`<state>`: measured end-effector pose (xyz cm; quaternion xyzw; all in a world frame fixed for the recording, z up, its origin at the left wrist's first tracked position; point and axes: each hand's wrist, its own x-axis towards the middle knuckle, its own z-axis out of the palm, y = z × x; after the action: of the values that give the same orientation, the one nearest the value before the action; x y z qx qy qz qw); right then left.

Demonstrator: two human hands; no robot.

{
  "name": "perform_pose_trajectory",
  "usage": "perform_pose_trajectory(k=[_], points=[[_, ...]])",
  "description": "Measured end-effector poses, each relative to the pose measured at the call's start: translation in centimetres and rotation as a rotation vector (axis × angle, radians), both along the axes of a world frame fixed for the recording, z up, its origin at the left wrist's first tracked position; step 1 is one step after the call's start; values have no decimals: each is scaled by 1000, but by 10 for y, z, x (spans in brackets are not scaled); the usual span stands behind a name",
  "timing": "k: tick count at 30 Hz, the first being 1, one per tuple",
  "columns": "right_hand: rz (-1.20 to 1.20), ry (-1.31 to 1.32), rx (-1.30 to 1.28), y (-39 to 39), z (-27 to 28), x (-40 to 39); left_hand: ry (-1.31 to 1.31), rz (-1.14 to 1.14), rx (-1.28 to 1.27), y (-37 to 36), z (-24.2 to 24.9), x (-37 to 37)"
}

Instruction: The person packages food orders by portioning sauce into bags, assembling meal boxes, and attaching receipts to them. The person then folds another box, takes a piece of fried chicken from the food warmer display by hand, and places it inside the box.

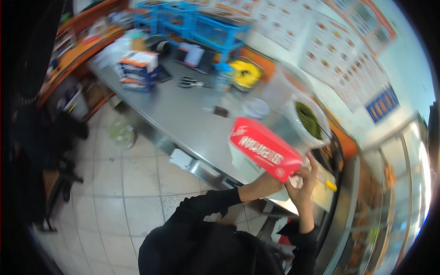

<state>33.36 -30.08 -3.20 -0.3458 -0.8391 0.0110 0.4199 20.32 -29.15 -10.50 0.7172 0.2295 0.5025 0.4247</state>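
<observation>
A red box [266, 147] with white lettering and a white side is tilted over the right part of the metal counter. My left hand [267, 184] reaches beneath its near edge; the box hides most of the fingers, which appear to support it. At the right end of the box is my right hand [302, 185], thumb and fingers around the corner, the index finger extended upward. Just beyond the box stands a clear tub [295, 114] with something green in it. A yellow-handled tool [329, 184] lies on a board right of my right hand.
On the steel counter [169, 117] are scissors [190, 82], a dark blue and orange box [139, 71], a yellow-filled container [247, 73] and a white-lidded tub [255, 109]. Blue racks [215, 34] line the back. A glass cabinet [382, 192] stands right. A bag [122, 133] lies on the floor.
</observation>
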Motion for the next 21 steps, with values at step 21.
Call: perform_pose_trajectory(k=[21], points=[[25,1167,-1309,306,-255,-131,898,1034,153,39,-132,-260]])
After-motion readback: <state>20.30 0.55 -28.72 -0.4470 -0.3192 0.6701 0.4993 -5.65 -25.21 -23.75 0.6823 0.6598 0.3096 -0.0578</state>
